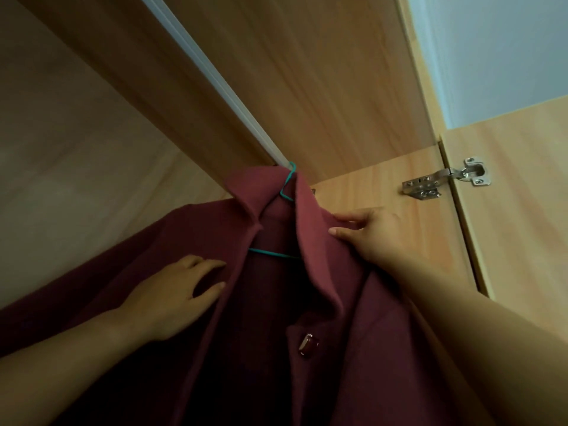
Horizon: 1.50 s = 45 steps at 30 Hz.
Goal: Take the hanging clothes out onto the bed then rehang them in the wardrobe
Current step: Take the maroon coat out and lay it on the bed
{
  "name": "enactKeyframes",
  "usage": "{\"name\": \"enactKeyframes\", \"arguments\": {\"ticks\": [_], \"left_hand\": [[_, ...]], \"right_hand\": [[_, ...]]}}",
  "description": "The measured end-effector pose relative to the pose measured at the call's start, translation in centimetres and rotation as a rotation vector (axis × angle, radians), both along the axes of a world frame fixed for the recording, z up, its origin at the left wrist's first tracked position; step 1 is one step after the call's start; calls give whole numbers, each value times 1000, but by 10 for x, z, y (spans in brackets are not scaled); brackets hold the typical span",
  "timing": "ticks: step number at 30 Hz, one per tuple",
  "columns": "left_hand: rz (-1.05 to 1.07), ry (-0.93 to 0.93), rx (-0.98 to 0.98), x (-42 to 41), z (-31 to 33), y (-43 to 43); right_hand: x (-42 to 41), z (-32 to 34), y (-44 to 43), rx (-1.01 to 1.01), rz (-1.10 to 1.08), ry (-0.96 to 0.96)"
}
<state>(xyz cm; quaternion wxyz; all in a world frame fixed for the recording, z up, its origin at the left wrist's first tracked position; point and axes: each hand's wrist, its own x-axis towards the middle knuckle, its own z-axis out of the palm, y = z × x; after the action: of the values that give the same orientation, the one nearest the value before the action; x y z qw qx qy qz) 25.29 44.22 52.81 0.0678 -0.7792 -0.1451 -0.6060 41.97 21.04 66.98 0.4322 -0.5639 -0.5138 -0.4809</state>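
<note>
A dark red coat (353, 348) with a wide collar hangs on a teal wire hanger (287, 186), whose hook sits on the white wardrobe rail (215, 84). One shiny button (308, 345) shows on its front. My left hand (175, 299) lies flat on the coat's left front panel, fingers spread, holding nothing. My right hand (372, 235) touches the right side of the collar at the shoulder, thumb and fingertips resting on the cloth edge. The coat's lower part is out of view.
Wooden wardrobe panels (322, 87) surround the coat on the left, above and right. The open door (516, 241) stands at the right on a metal hinge (445, 179). A pale wall (498, 50) shows beyond it.
</note>
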Motion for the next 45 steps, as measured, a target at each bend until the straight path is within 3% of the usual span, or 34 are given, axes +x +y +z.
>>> {"name": "enactKeyframes", "arguments": {"ticks": [6,15,23,31,39,45], "left_hand": [[57,26,3,-11,-5,-1],[31,10,50,-14,-3,-12],[3,24,58,-19,1,-26],[-20,-63,94,-31,4,-60],[-170,-67,63,-31,-59,-83],[-309,201,-75,-28,-113,-86]], "right_hand": [[-3,4,10,107,54,128],[-26,30,-22,172,-57,118],[-19,0,-60,239,-146,71],[-24,-77,-111,170,-85,91],[-35,-193,-151,38,-8,132],[-46,-251,-194,55,-2,250]]}}
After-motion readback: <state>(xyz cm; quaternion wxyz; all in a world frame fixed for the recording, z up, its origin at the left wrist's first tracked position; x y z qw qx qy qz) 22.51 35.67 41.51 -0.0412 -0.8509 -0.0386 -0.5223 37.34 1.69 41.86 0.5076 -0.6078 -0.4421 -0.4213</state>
